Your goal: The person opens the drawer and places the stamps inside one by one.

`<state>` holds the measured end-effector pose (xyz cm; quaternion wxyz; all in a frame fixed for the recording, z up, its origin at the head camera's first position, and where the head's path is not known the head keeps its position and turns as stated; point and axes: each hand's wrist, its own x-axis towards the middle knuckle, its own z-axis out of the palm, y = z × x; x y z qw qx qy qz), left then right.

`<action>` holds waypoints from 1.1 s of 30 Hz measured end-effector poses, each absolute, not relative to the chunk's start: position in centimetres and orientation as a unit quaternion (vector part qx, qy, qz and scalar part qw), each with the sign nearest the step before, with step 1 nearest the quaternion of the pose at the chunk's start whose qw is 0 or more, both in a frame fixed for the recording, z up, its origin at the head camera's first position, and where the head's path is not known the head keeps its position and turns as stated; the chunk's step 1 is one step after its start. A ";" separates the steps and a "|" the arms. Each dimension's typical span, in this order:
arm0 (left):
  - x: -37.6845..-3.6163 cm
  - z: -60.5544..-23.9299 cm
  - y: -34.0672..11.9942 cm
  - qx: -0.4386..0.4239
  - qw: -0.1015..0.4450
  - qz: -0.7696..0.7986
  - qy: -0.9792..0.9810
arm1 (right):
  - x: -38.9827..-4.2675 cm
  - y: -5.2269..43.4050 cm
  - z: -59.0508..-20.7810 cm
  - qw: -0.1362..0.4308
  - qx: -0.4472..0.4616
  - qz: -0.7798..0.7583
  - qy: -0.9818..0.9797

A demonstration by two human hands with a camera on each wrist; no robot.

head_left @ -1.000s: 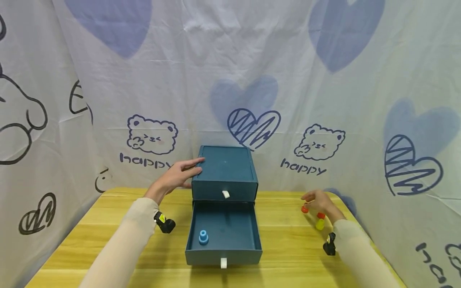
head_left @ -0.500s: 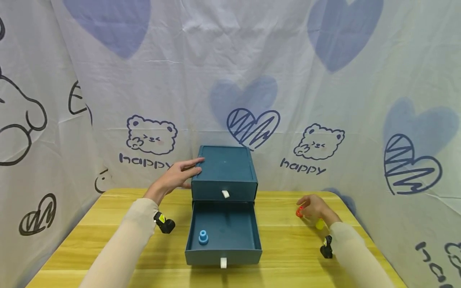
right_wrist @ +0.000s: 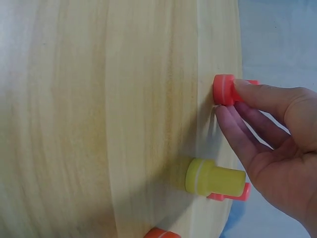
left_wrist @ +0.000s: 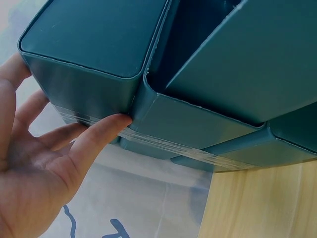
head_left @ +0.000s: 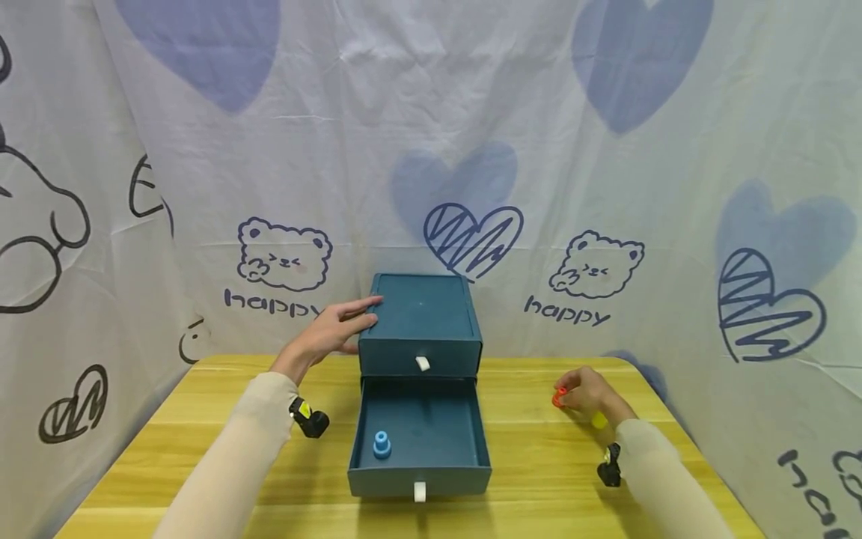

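Observation:
A teal two-drawer box [head_left: 420, 314] stands at the back middle of the wooden table [head_left: 539, 479]. Its lower drawer [head_left: 419, 442] is pulled out, and a small blue peg [head_left: 381, 445] stands in its front left corner. My left hand [head_left: 350, 318] lies flat on the box's top left edge, and in the left wrist view its straight fingers [left_wrist: 99, 131] press the box's side [left_wrist: 79, 79]. My right hand [head_left: 576, 394] pinches a red peg [head_left: 559, 398] low over the table; the right wrist view shows that red peg [right_wrist: 224, 89] between its fingertips. A yellow peg [right_wrist: 210, 179] stands beside it.
Another red peg [right_wrist: 161, 233] shows at the bottom edge of the right wrist view, near the table's right edge. The yellow peg [head_left: 598, 421] sits just behind my right wrist. A printed cloth backdrop [head_left: 606, 187] surrounds the table on three sides. The upper drawer [head_left: 421, 364] is pushed in.
My right hand has come down and slightly left with the red peg between its fingers. The left hand and the box have not moved.

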<state>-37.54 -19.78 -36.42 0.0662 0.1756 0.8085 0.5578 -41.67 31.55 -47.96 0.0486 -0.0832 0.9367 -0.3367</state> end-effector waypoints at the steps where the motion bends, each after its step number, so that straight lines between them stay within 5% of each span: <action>1: -37.5 -36.4 -19.8 0.175 0.066 0.558 0.809 | -41.6 31.6 -47.9 0.050 -0.084 -0.340 0.936; 33: -37.2 -36.6 -19.5 0.162 0.055 0.570 0.804 | -38.3 29.0 -43.3 0.105 -0.185 -0.457 0.864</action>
